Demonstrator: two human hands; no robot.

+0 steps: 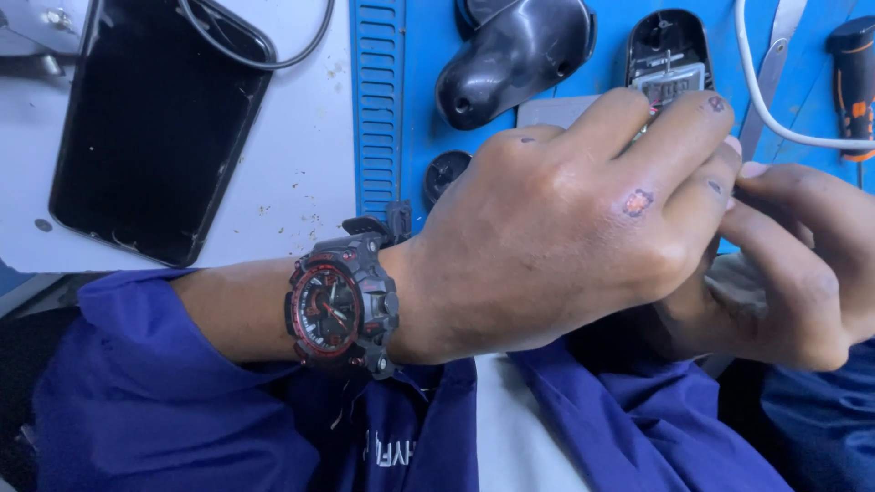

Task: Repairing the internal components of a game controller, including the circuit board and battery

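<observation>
My left hand (565, 228) fills the middle of the view, fingers curled, a black and red wristwatch (342, 305) on its wrist. My right hand (802, 264) meets it at the right edge. Both sets of fingers close around a small grey object (743, 282) that is mostly hidden between them. Behind the hands, on a blue work mat (419, 109), lie a black computer-mouse top shell (515, 55) and the open mouse base (668, 50) with its circuit board showing.
A dark smartphone (150, 128) lies face up on the white table at the left, a black cable (273, 46) over its top. A white cable (766, 100), metal tweezers (775, 55) and a black-and-orange screwdriver (855, 82) lie at the right. A small black round part (447, 170) sits on the mat.
</observation>
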